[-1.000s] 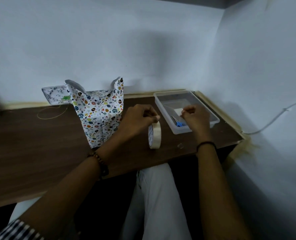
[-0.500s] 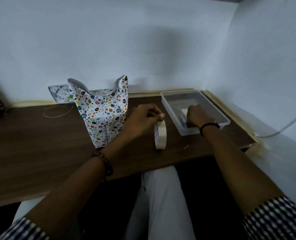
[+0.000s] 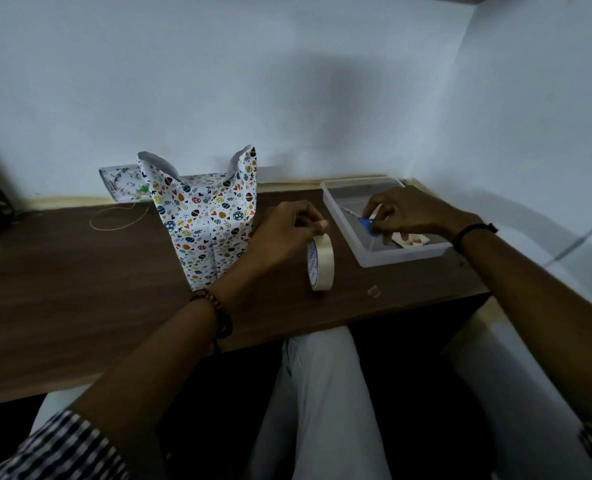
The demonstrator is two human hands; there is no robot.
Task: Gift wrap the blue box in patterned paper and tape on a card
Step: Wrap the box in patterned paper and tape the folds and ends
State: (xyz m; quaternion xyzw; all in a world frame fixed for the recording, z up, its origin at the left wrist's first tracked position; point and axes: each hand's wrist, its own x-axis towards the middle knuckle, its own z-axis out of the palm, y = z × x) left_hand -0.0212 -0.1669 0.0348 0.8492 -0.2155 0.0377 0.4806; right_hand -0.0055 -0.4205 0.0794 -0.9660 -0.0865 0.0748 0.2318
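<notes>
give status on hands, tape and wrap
Left hand pinches upright white tape roll. Right hand grips blue-handled scissors in clear plastic tray. Patterned paper wrap standing, top flaps open. Nothing blocking.

head cam: worn on head, wide-angle, faces fwd & down
range: close over dark brown wooden desk (image 3: 62, 306), white wall (image 3: 218, 81) far

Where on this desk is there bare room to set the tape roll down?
Widest bare patch: the desk left of the wrapped box, between the yellow string loop and the near edge. A smaller strip lies in front of the clear tray, beside a small clear scrap. Crowded: between box and tray, where the left hand holds the tape roll.
</notes>
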